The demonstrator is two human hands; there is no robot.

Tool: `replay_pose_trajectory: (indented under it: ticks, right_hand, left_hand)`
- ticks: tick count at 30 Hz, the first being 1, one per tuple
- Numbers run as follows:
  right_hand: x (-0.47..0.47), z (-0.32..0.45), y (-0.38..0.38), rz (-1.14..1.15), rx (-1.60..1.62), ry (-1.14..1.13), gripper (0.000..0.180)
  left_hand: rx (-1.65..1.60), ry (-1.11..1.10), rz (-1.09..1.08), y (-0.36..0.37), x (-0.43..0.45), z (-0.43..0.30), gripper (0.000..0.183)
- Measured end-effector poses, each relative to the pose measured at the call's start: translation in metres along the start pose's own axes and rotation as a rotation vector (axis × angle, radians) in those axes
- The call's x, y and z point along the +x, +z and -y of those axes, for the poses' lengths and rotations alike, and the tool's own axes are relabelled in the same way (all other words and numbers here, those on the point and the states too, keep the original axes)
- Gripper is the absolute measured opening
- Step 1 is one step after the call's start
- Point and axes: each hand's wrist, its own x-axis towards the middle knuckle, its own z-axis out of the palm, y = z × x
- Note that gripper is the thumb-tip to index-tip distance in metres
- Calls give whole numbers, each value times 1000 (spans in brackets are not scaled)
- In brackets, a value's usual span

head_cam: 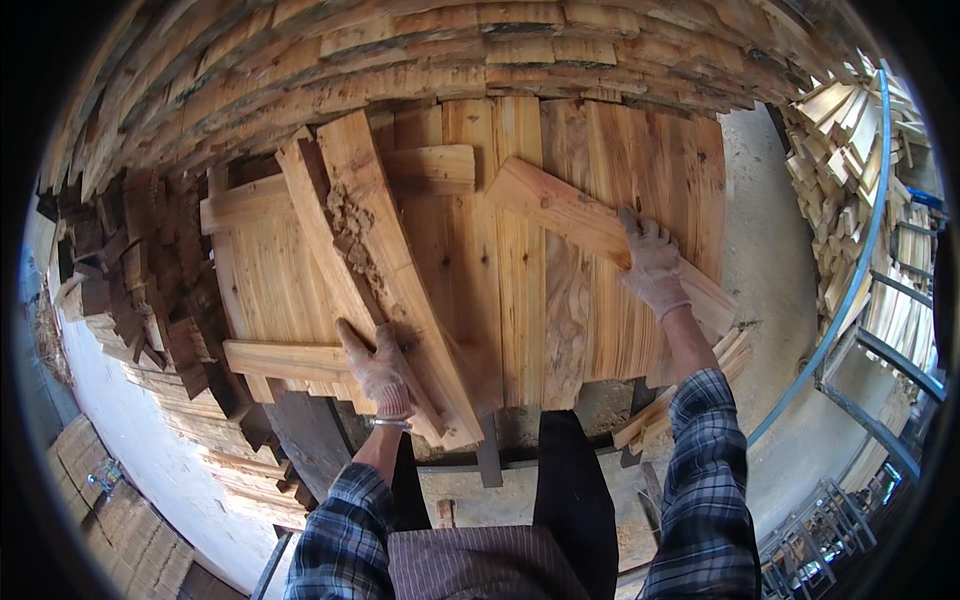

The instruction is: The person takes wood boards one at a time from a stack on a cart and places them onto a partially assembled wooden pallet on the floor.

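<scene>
My left hand, in a pale knit glove, straddles the lower part of a narrow wooden plank, thumb and fingers on its two sides. Beside that plank lies a wider wooden plank, also slanted, with clumps of dirt or sawdust on and between the two. My right hand, gloved as well, grips another wooden plank from above, on the right. This one lies diagonally over a layer of side-by-side boards. The palm sides of both hands are hidden.
High stacks of rough boards stand along the far side. Darker stacked timber rises at left. Crosswise battens lie on the boards near my left hand. At right are a blue curved bar, metal frames and more piled wood.
</scene>
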Motion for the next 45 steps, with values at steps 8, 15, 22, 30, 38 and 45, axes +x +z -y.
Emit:
replay_pose_trajectory:
  ticks: [8,15,22,30,38,45]
  right_hand:
    - [50,-29,-27,-190,-21,-240,77]
    - [89,-39,-15,-529,-6,-267,55]
    - [3,132,-73,215,1002,-111,76]
    - [-18,263,-5,-8,1407,-62,65]
    - [-16,282,-20,150,1474,-14,40]
    - [-27,315,-6,195,1595,-71,37]
  left_hand:
    - [71,-131,62,-7,1,-13,75]
    - [-445,-155,125,-1,5,24,66]
    - [-105,-41,81,-7,-3,-5,75]
    - [-15,-9,137,-12,0,-12,94]
    - [-552,-244,256,-90,43,22,98]
    - [253,-120,182,-120,100,73,98]
